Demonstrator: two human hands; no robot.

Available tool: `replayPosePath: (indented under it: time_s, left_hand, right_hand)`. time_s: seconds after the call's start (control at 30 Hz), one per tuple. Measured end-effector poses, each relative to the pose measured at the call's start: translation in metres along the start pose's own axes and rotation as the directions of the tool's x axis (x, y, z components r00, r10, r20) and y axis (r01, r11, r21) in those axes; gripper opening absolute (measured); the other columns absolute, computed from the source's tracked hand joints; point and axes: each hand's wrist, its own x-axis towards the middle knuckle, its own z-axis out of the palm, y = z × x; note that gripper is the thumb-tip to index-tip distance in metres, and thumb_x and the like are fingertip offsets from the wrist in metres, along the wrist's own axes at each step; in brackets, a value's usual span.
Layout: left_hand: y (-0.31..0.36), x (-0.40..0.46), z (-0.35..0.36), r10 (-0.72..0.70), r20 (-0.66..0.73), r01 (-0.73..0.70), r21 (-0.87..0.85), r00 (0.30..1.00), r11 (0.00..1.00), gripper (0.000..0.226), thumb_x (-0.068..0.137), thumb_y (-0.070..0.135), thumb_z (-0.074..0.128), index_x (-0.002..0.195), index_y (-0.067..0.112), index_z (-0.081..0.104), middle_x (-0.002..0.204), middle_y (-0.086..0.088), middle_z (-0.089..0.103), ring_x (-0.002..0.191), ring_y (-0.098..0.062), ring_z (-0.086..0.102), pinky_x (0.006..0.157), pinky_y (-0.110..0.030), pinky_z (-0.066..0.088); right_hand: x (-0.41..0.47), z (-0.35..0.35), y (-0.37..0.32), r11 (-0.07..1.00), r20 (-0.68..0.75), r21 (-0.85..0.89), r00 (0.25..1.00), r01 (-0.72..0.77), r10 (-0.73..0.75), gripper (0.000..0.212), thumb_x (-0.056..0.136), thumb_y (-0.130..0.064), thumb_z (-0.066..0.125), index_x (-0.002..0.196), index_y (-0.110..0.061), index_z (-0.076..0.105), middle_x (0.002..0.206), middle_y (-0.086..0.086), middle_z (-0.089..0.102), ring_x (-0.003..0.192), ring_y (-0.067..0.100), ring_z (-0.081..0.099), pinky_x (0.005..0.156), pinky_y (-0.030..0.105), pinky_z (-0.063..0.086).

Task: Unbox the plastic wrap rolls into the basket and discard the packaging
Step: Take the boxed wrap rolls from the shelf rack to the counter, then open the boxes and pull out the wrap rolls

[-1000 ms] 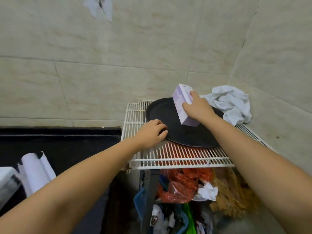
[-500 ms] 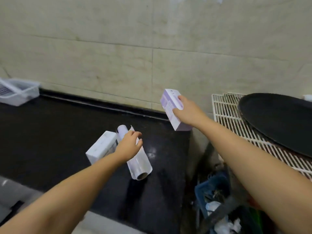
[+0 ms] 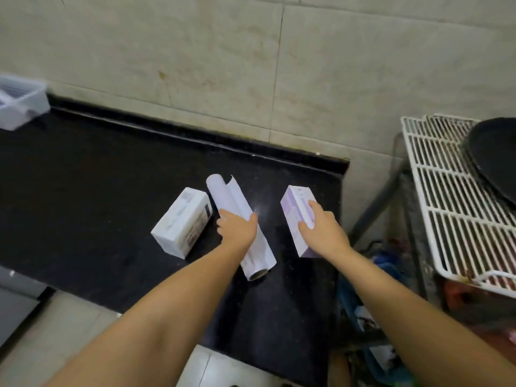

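Two boxes, one bare roll and a basket on the black bench [image 3: 97, 177]

A white box [image 3: 183, 222] lies flat just left of the unboxed plastic wrap roll [image 3: 240, 224]; a lilac box [image 3: 297, 216] lies right; the clear basket [image 3: 21, 103] sits far left by the wall.

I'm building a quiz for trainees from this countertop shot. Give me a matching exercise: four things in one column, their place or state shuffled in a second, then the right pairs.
Things:
1. white box
2. plastic wrap roll
3. purple box
4. clear basket

Places or states:
A. under the left hand
B. far left, against the wall
C. gripped by the right hand
D. lying untouched, left of the roll

Pairs: 1-D, 2-A, 3-C, 4-B
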Motion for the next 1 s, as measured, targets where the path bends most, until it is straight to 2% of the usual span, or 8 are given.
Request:
replayPosePath:
  time_s: [0.17,0.33,0.43,0.53,0.63,0.73,0.87,1.0]
  left_hand:
    - [0.019,0.007,0.029,-0.053,-0.019,0.056,0.208,0.998,0.977,0.116,0.077,0.053,0.064,0.144,0.004,-0.016,0.154,-0.018,0.004,0.136,-0.035,0.020,0.108,-0.050,0.029]
    - [0.019,0.000,0.042,-0.057,-0.108,0.091,0.339,0.993,0.936,0.103,0.083,0.030,0.064,0.145,0.008,-0.015,0.152,-0.020,0.012,0.134,-0.035,0.025,0.101,-0.050,0.035]
    - [0.014,0.001,0.029,-0.088,-0.088,0.108,0.254,0.992,0.961,0.096,0.085,0.019,0.060,0.146,0.010,-0.014,0.144,-0.024,0.024,0.130,-0.036,0.029,0.099,-0.047,0.038]
    - [0.006,0.001,0.012,-0.097,-0.001,0.097,0.083,0.995,0.992,0.093,0.086,0.025,0.059,0.147,0.011,-0.011,0.144,-0.026,0.025,0.128,-0.041,0.034,0.104,-0.046,0.036]
    - [-0.003,-0.008,-0.011,-0.009,0.068,0.018,-0.130,0.998,0.991,0.082,0.084,0.024,0.058,0.146,0.013,0.006,0.141,-0.020,0.037,0.121,-0.036,0.046,0.101,-0.048,0.042]
    - [-0.012,-0.018,-0.046,0.151,0.029,-0.142,-0.201,0.988,0.969,0.071,0.078,0.016,0.058,0.138,0.019,0.022,0.130,-0.009,0.047,0.113,-0.026,0.051,0.094,-0.045,0.048]
    - [-0.030,-0.019,-0.110,0.330,-0.039,-0.330,-0.211,0.943,0.920,0.063,0.076,0.011,0.059,0.131,0.019,0.031,0.118,-0.007,0.054,0.108,-0.024,0.056,0.086,-0.043,0.053]
    - [-0.066,-0.004,-0.191,0.364,-0.138,-0.388,-0.247,0.921,0.888,0.060,0.075,0.010,0.060,0.127,0.023,0.034,0.116,-0.001,0.054,0.103,-0.019,0.056,0.076,-0.033,0.051]
  right_hand:
    - [0.009,0.004,0.025,0.999,0.020,0.035,1.000,0.019,-0.020,0.059,0.088,-0.036,0.044,0.142,-0.030,0.022,0.129,0.013,0.044,0.101,0.035,0.056,0.075,0.037,0.043]
    - [0.022,0.006,0.036,0.995,0.058,0.077,0.996,0.058,-0.062,0.061,0.089,-0.036,0.044,0.144,-0.029,0.020,0.133,0.012,0.041,0.104,0.034,0.055,0.080,0.038,0.046]
    - [0.029,0.009,0.033,0.990,0.074,0.121,0.994,0.075,-0.085,0.060,0.089,-0.036,0.045,0.144,-0.030,0.021,0.134,0.012,0.041,0.105,0.034,0.055,0.080,0.036,0.043]
    - [0.032,0.020,0.017,0.974,0.070,0.213,0.993,0.075,-0.092,0.059,0.089,-0.036,0.044,0.143,-0.032,0.021,0.137,0.011,0.039,0.104,0.033,0.055,0.077,0.034,0.041]
    - [0.029,0.033,-0.013,0.954,0.042,0.288,0.994,0.089,-0.106,0.060,0.089,-0.037,0.045,0.144,-0.031,0.021,0.142,0.010,0.036,0.111,0.033,0.053,0.079,0.035,0.039]
    - [0.022,0.044,-0.050,0.924,0.010,0.347,0.985,0.158,-0.172,0.059,0.089,-0.037,0.046,0.142,-0.031,0.022,0.139,0.011,0.039,0.112,0.033,0.053,0.081,0.035,0.042]
    - [0.010,0.059,-0.107,0.882,-0.013,0.397,0.962,0.255,-0.272,0.059,0.088,-0.036,0.047,0.142,-0.031,0.022,0.137,0.011,0.039,0.111,0.032,0.053,0.083,0.037,0.043]
    - [-0.004,0.083,-0.175,0.857,-0.017,0.375,0.927,0.353,-0.375,0.059,0.088,-0.035,0.047,0.142,-0.030,0.024,0.139,0.012,0.039,0.111,0.034,0.053,0.083,0.038,0.043]
